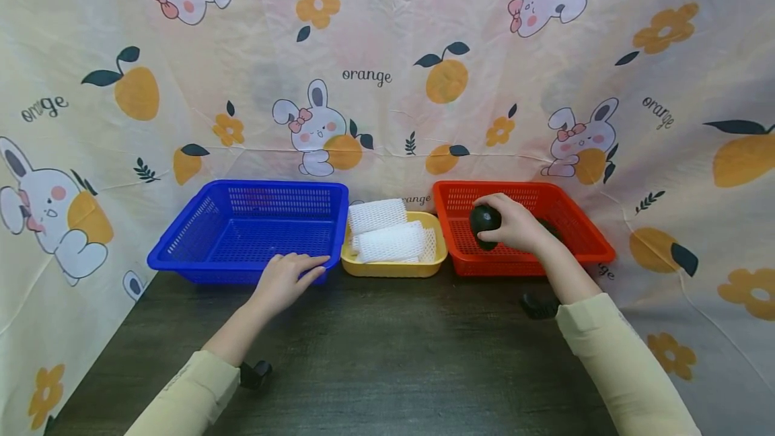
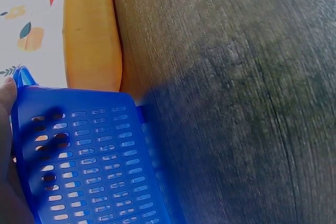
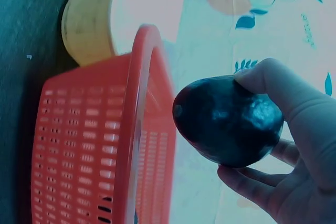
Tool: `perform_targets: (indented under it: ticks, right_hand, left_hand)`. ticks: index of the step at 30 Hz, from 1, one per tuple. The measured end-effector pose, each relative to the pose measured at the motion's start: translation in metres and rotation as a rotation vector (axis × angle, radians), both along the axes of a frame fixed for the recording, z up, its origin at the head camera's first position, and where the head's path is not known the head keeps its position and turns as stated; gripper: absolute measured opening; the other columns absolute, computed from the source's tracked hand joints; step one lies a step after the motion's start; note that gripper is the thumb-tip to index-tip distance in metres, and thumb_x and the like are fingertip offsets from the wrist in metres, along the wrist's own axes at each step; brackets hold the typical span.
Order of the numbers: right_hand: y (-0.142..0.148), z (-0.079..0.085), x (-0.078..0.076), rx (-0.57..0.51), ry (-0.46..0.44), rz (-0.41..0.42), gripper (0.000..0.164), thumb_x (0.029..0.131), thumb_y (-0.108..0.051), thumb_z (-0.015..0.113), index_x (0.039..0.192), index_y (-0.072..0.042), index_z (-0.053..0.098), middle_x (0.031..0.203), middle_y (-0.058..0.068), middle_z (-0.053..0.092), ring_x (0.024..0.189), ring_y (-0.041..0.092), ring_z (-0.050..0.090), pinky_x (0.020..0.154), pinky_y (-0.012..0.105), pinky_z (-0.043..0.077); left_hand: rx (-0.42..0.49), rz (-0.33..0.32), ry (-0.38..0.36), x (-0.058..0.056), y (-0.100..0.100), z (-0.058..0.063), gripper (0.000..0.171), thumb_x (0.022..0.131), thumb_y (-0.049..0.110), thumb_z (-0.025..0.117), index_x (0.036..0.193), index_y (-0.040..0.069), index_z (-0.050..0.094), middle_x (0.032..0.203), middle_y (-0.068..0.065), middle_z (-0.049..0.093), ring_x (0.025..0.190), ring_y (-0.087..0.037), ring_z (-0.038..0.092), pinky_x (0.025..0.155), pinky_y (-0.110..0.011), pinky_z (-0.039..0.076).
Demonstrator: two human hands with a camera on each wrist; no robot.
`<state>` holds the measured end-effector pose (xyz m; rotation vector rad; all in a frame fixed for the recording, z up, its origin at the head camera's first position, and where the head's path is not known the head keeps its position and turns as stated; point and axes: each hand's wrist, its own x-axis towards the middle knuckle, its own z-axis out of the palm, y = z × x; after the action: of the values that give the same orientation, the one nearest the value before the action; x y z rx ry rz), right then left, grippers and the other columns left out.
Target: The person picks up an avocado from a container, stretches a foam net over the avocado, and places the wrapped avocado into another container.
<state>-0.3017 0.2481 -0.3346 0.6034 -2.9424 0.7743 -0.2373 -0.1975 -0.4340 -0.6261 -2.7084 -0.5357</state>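
Rightward of the yellow tub (image 1: 393, 270), the right hand (image 1: 513, 222) grips an avocado (image 1: 486, 219) above the red basket (image 1: 508, 266), clear of its rim; leftward, the straight-fingered left hand (image 1: 286, 282) touches the blue basket (image 1: 224, 274) at its edge. Behind, fabric (image 1: 387, 103) reads "orange".

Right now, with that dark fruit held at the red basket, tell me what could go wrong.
The dark fruit looks shiny, and the right hand holds it with thumb and fingers, so it might slip and drop, perhaps into the red basket. The left hand is at the rim of the blue basket; a hard press could shift it. White foam sleeves rise above the yellow tray, so a passing hand might knock one out.
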Motion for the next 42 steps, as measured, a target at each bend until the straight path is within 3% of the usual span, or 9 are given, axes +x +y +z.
perform_targets:
  ticks: [10, 23, 42]
  right_hand:
    - [-0.015, 0.0, 0.018, 0.003, 0.044, 0.094, 0.057, 0.077, -0.016, 0.079, 0.128, -0.013, 0.054, 0.127, 0.01, 0.049, 0.106, 0.031, 0.05, 0.086, 0.054, 0.045]
    - [-0.03, -0.015, 0.041, 0.014, 0.079, 0.197, 0.056, 0.073, -0.017, 0.08, 0.124, -0.021, 0.057, 0.127, 0.003, 0.05, 0.102, 0.025, 0.054, 0.085, 0.049, 0.046]
    - [-0.051, -0.049, 0.068, -0.023, 0.007, 0.295, 0.054, 0.071, -0.015, 0.081, 0.121, -0.02, 0.059, 0.122, -0.007, 0.05, 0.101, 0.017, 0.051, 0.084, 0.04, 0.045]
  left_hand:
    - [0.0, -0.004, -0.004, 0.0, 0.0, 0.0, 0.03, 0.095, 0.032, 0.06, 0.123, 0.024, 0.068, 0.105, 0.0, 0.07, 0.085, -0.019, 0.06, 0.074, -0.039, 0.04]
    - [0.009, -0.016, 0.006, 0.0, -0.001, 0.0, 0.03, 0.095, 0.032, 0.06, 0.123, 0.023, 0.068, 0.104, 0.0, 0.07, 0.083, -0.022, 0.06, 0.072, -0.038, 0.039]
    - [0.003, -0.009, 0.007, 0.002, -0.001, -0.001, 0.033, 0.092, 0.034, 0.065, 0.122, 0.023, 0.068, 0.105, -0.001, 0.07, 0.087, -0.021, 0.06, 0.075, -0.041, 0.04]
